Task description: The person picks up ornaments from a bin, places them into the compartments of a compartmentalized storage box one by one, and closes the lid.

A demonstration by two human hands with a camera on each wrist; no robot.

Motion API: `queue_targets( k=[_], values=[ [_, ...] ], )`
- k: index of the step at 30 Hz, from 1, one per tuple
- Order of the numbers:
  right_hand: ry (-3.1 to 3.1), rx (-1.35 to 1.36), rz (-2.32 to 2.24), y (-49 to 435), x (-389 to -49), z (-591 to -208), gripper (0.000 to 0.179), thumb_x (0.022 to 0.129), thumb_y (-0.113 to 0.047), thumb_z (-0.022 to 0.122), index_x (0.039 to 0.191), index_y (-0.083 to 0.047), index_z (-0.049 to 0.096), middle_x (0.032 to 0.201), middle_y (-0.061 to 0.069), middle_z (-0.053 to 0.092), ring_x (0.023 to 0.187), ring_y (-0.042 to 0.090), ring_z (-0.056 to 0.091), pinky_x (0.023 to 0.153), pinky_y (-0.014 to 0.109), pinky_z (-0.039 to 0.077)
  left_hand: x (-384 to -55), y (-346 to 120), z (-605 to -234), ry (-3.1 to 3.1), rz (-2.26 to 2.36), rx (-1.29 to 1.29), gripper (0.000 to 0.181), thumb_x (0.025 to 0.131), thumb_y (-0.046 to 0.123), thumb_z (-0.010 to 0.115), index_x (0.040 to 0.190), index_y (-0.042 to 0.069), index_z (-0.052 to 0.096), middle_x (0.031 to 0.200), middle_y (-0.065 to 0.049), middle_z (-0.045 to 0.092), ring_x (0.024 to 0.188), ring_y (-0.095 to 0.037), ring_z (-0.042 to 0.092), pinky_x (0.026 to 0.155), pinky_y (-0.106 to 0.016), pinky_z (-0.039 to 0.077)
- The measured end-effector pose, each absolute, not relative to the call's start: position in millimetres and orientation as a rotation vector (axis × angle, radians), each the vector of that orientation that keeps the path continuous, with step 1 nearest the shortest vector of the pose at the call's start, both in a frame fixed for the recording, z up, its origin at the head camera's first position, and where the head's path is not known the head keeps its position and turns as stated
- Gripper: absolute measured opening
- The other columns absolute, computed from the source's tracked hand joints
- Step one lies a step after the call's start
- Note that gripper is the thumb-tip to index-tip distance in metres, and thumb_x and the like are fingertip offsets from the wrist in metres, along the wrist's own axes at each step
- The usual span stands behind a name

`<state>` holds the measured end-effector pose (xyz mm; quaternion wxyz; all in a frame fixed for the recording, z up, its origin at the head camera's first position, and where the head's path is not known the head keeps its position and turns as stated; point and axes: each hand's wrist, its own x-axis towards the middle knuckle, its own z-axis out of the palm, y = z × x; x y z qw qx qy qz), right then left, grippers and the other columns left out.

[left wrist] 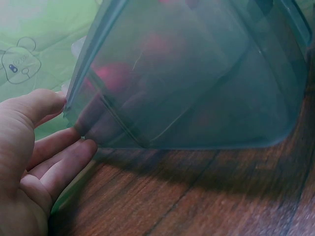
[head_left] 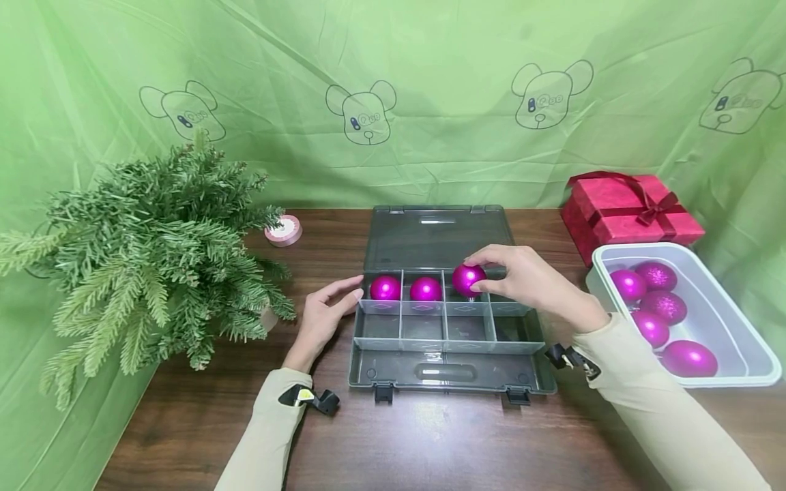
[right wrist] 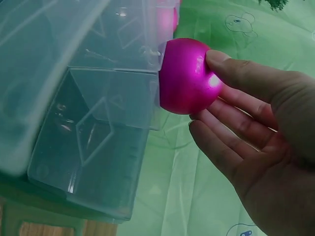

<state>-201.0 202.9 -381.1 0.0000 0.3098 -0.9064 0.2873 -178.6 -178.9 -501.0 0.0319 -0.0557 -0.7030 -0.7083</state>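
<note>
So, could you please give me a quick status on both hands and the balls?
Right hand pinching a purple ball at the case's back row. Left hand touching the case's left side. Two other balls in that row. Nothing visibly blocking.

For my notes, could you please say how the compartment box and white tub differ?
The compartment box is dark grey; the tub is white. The box has dividers; the tub shows none. The box's lid lies open; the tub shows none. Both hold magenta balls.
</note>
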Motion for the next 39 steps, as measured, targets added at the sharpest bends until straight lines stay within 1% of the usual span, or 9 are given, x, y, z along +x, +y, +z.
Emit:
queue_targets(
  k=[5,12,18,23,28,32,35,39],
  values=[
    [-2.892,1.006,0.886,200,-200,-383,0.039,0.089,-0.008,0.088,0.125,-0.004,0.076,0.125,0.009,0.075,0.121,0.033,0.068,0.105,0.054,0.055,-179,-179,-502,-2.155,-2.189,-0.168,0.031,0.098,0.011,0.08,0.128,0.004,0.077,0.129,-0.012,0.074,0.107,-0.014,0.073,0.089,-0.036,0.064],
    [-2.904,1.064,0.858,198,-200,-389,0.038,0.089,-0.006,0.087,0.126,-0.005,0.076,0.125,0.01,0.074,0.121,0.034,0.068,0.105,0.056,0.055,-179,-178,-501,-2.147,-2.2,-0.168,0.032,0.098,0.009,0.08,0.129,0.002,0.076,0.129,-0.015,0.073,0.105,-0.013,0.073,0.089,-0.036,0.064],
    [-2.896,1.094,0.851,197,-201,-392,0.037,0.089,-0.005,0.087,0.125,-0.003,0.076,0.126,0.011,0.074,0.12,0.034,0.068,0.105,0.056,0.055,-179,-178,-502,-2.144,-2.2,-0.17,0.032,0.097,0.01,0.08,0.128,0.003,0.077,0.129,-0.013,0.074,0.106,-0.014,0.073,0.09,-0.036,0.064],
    [-2.9,1.066,0.85,199,-200,-390,0.037,0.09,-0.006,0.086,0.125,-0.004,0.076,0.126,0.011,0.074,0.121,0.035,0.068,0.105,0.056,0.055,-179,-179,-503,-2.157,-2.187,-0.166,0.032,0.098,0.01,0.08,0.129,0.002,0.076,0.13,-0.013,0.074,0.107,-0.013,0.073,0.09,-0.034,0.064],
    [-2.904,1.015,0.846,206,-196,-383,0.037,0.091,-0.009,0.086,0.126,-0.004,0.076,0.127,0.009,0.074,0.122,0.034,0.067,0.106,0.055,0.055,-179,-180,-503,-2.154,-2.198,-0.161,0.032,0.098,0.01,0.08,0.129,0.002,0.076,0.13,-0.013,0.073,0.108,-0.014,0.073,0.09,-0.035,0.064],
    [-2.899,0.959,0.85,217,-193,-376,0.037,0.09,-0.01,0.087,0.126,-0.005,0.076,0.125,0.007,0.075,0.121,0.033,0.068,0.103,0.054,0.056,-179,-179,-502,-2.152,-2.201,-0.161,0.032,0.098,0.01,0.08,0.129,0.002,0.076,0.13,-0.013,0.074,0.106,-0.013,0.073,0.09,-0.035,0.064],
    [-2.87,0.915,0.857,227,-188,-371,0.036,0.091,-0.013,0.087,0.125,-0.008,0.077,0.123,0.006,0.076,0.116,0.031,0.07,0.099,0.053,0.058,-179,-179,-502,-2.15,-2.201,-0.164,0.032,0.097,0.01,0.08,0.128,0.003,0.076,0.13,-0.013,0.074,0.106,-0.013,0.073,0.09,-0.035,0.064],
    [-2.799,0.866,0.842,242,-181,-365,0.037,0.089,-0.015,0.089,0.123,-0.01,0.078,0.12,0.006,0.077,0.113,0.032,0.072,0.095,0.053,0.059,-179,-180,-502,-2.151,-2.202,-0.173,0.033,0.098,0.01,0.08,0.129,0.001,0.075,0.13,-0.014,0.073,0.107,-0.012,0.073,0.09,-0.034,0.064]
  ],
)
